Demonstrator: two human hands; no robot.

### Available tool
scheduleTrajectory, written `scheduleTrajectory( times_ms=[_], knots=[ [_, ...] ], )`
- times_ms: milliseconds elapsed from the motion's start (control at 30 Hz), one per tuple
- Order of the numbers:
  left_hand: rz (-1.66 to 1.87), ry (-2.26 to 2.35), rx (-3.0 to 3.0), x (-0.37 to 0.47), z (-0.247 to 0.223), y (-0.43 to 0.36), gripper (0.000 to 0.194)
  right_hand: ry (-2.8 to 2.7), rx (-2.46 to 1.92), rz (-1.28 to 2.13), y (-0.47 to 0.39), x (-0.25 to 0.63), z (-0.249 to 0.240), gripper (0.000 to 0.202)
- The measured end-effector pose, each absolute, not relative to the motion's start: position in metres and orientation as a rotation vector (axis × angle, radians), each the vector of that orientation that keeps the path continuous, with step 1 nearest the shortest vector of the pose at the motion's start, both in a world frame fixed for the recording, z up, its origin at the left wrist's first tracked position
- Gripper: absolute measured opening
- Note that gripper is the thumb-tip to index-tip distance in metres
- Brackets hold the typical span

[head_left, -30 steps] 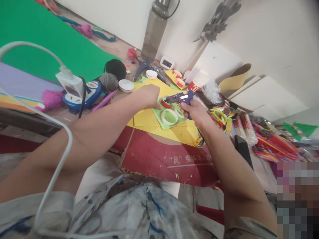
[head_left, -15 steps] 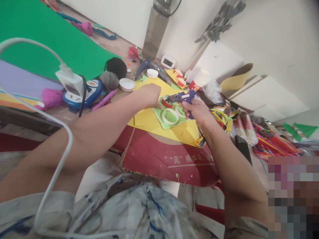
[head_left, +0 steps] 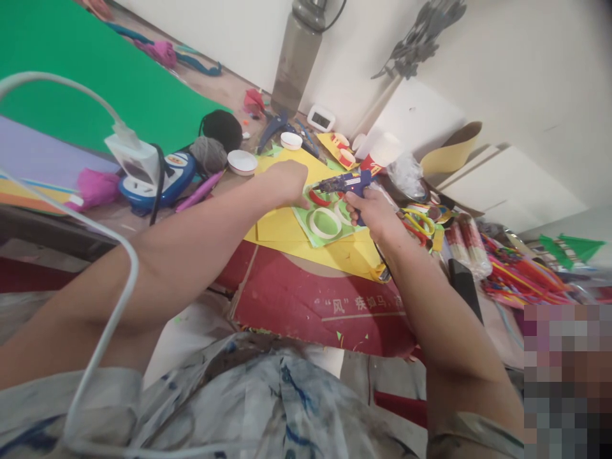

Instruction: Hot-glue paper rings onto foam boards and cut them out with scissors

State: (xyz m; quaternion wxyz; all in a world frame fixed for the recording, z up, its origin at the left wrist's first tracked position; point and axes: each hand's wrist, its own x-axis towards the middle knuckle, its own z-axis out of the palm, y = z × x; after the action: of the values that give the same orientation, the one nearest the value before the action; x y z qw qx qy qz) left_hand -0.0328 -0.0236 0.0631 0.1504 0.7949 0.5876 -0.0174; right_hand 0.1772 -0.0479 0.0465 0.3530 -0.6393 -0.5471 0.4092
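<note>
In the head view, my right hand (head_left: 371,213) is wrapped around the handle of a blue hot glue gun (head_left: 352,183). The gun's nozzle points left, over a red paper ring (head_left: 319,197). My left hand (head_left: 289,180) is curled down at the left side of that ring, its fingers mostly hidden; what they grip cannot be made out. A pale cream ring (head_left: 325,223) lies on a green sheet (head_left: 313,239) in front of the gun. Beneath it are yellow sheets (head_left: 277,226). A second pale ring is partly covered by my right hand.
Two white shallow cups (head_left: 242,162) stand behind my left forearm, near a blue power strip (head_left: 160,182) and yarn balls (head_left: 222,131). At the back are a bottle (head_left: 296,64) and a small clock (head_left: 321,118). Yellow-handled scissors (head_left: 419,222) lie right. A white cable (head_left: 129,274) crosses my left arm.
The glue gun and my right hand have shifted slightly left, bringing the nozzle closer to my left hand. My left hand has stayed in nearly the same place.
</note>
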Motion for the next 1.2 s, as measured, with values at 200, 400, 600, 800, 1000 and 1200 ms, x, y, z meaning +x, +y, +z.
scheduleTrajectory(
  times_ms=[200, 400, 600, 800, 1000, 1200],
  knots=[
    [-0.041, 1.691, 2.311, -0.033, 0.06, -0.023, 0.069, -1.488, -1.659, 1.127, -0.055, 0.186, 0.058, 0.03],
    [-0.038, 1.697, 2.319, -0.033, 0.062, -0.027, 0.064, -1.529, -1.691, 1.13, -0.059, 0.194, 0.067, 0.028],
    [-0.04, 1.696, 2.281, -0.031, 0.065, -0.027, 0.073, -1.46, -1.704, 1.143, -0.061, 0.193, 0.07, 0.027],
    [-0.058, 1.674, 2.294, -0.033, 0.065, -0.025, 0.072, -1.472, -1.693, 1.127, -0.055, 0.196, 0.064, 0.024],
    [-0.044, 1.66, 2.281, -0.033, 0.067, -0.026, 0.072, -1.55, -1.667, 1.134, -0.049, 0.198, 0.06, 0.028],
    [-0.051, 1.684, 2.293, -0.032, 0.066, -0.025, 0.073, -1.503, -1.691, 1.114, -0.043, 0.19, 0.057, 0.029]
  ],
)
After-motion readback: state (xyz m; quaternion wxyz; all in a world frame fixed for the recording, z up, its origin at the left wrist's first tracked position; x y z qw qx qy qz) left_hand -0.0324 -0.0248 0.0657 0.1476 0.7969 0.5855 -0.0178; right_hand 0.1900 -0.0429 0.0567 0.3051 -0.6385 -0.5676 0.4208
